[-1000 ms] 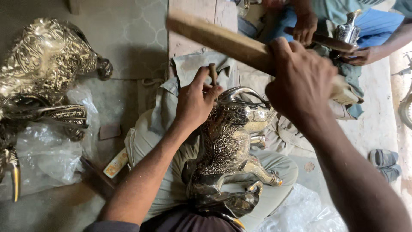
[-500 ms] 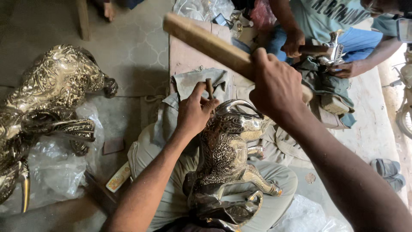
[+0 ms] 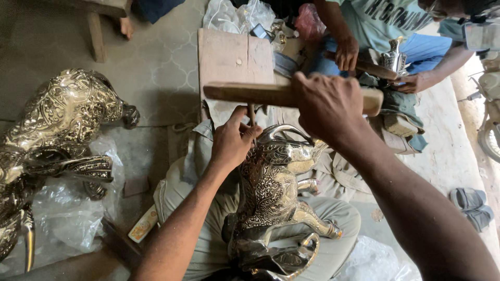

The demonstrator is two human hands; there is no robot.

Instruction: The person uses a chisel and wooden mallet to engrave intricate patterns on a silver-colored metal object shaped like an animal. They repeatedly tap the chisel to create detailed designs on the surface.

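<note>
- At the far left, a large engraved metal animal figure [image 3: 57, 130] lies on the floor over clear plastic wrap [image 3: 62, 218], well apart from the work.
- The left hand [image 3: 234, 143] pinches 1 thin chisel [image 3: 252, 115] between fingers and thumb, its tip set on the smaller engraved metal figure [image 3: 271, 192] resting across the person's lap.
- To strike well, I judge the chisel should stay steady on the pattern line and the figure braced against the legs.
- The right hand [image 3: 325, 106] is clenched around a wooden mallet [image 3: 260, 93], held level just above the chisel head; short, square blows suit fine engraving.
- At upper right, another person's hands [image 3: 349, 52] work a small metal piece [image 3: 393, 60].
</note>
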